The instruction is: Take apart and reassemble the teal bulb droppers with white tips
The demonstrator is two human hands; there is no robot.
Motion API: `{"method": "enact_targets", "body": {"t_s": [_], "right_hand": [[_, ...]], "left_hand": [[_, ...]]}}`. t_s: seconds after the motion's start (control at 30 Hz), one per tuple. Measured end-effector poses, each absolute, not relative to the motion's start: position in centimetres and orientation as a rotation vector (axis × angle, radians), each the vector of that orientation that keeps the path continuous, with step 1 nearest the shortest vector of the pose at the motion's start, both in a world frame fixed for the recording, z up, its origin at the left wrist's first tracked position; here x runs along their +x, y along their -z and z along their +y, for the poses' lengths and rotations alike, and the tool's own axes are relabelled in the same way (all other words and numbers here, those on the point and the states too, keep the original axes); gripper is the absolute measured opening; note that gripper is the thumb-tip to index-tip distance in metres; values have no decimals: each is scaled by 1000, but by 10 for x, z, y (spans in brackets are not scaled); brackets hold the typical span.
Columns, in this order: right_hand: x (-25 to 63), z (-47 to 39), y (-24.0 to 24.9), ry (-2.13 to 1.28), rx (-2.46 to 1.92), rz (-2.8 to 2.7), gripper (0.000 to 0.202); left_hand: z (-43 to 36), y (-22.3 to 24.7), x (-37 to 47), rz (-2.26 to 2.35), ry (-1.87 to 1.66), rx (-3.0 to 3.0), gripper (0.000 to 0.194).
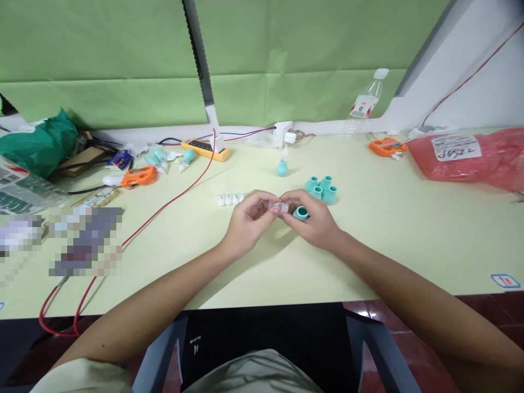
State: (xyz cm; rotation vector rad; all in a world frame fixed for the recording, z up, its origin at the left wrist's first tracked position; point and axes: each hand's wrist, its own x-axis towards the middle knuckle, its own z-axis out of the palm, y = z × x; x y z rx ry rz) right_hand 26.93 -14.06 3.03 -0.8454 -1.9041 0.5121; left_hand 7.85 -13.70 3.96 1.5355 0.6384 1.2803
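Observation:
Over the middle of the table, my left hand (252, 219) pinches a small translucent plastic nozzle (282, 207) between thumb and fingers. My right hand (317, 221) is curled around a teal rubber bulb (301, 213), its round opening facing up. The right fingertips also meet the nozzle's end. Just beyond the right hand, several teal bulbs (322, 190) stand in a cluster with their necks up. To the left of my left hand lies a row of small white plastic pieces (230, 200). Farther back stands a teal bulb with a clear tip fitted on top (282, 168).
A yellow multimeter (205, 149) and a white socket block (283, 134) lie along the back. A red cable (167, 203) crosses the left side. Orange tools (139, 177), a water bottle (365, 103) and a red plastic package (458, 158) sit around the edges.

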Motion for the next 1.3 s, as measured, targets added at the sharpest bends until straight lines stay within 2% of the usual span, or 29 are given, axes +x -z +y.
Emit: {"method": "enact_targets", "body": {"t_s": [0.13, 0.2, 0.33, 0.67, 1.0, 1.3], "right_hand": [[274, -137, -30, -594, -1039, -1945, 55], [277, -136, -31, -589, -1090, -2044, 58], [278, -136, -30, -636, -1050, -2152, 47], [282, -129, -34, -614, -976, -1830, 18], [284, -128, -37, -660, -909, -1781, 18], [286, -125, -38, -496, -762, -1915, 13]], "left_hand": [[-129, -36, 77, 626, -1330, 1624, 20], [-128, -34, 77, 636, -1333, 1641, 23], [-129, -31, 77, 667, -1314, 1676, 22], [-123, -33, 72, 822, -1335, 1503, 28], [-125, -33, 72, 810, -1306, 1558, 26], [-131, -37, 71, 812, -1177, 1531, 25]]}}
